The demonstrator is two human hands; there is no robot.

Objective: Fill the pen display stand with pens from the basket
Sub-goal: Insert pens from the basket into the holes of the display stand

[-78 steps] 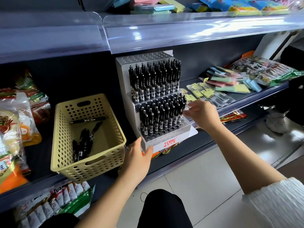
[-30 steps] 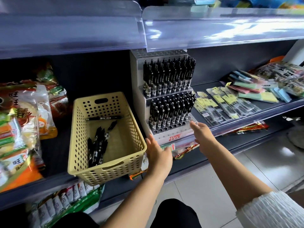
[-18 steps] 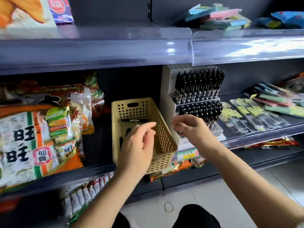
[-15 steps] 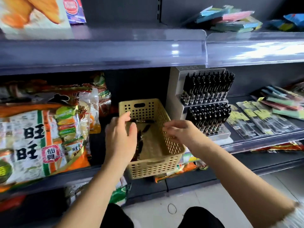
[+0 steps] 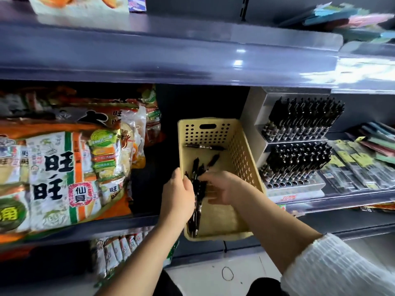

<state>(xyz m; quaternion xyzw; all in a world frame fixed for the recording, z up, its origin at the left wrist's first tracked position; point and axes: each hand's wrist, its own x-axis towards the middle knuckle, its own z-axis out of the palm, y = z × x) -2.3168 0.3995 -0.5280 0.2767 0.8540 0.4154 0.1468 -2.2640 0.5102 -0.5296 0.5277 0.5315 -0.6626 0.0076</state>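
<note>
Both hands in the yellow basket point(image 5: 205, 133), at its loose black pens point(image 5: 197, 201).

The left hand point(image 5: 178, 195) sits over the basket's left wall, back to the camera with its fingers hidden, so its grip cannot be told. The right hand point(image 5: 224, 186) reaches in from the right, fingers loosely spread, tips at the pens lying along the left side; whether it pinches one is unclear. One pen point(image 5: 203, 146) lies across the far end. The pen stand point(image 5: 253, 112) stands just right of the basket, snack bags point(image 5: 64, 167) to its left.
</note>
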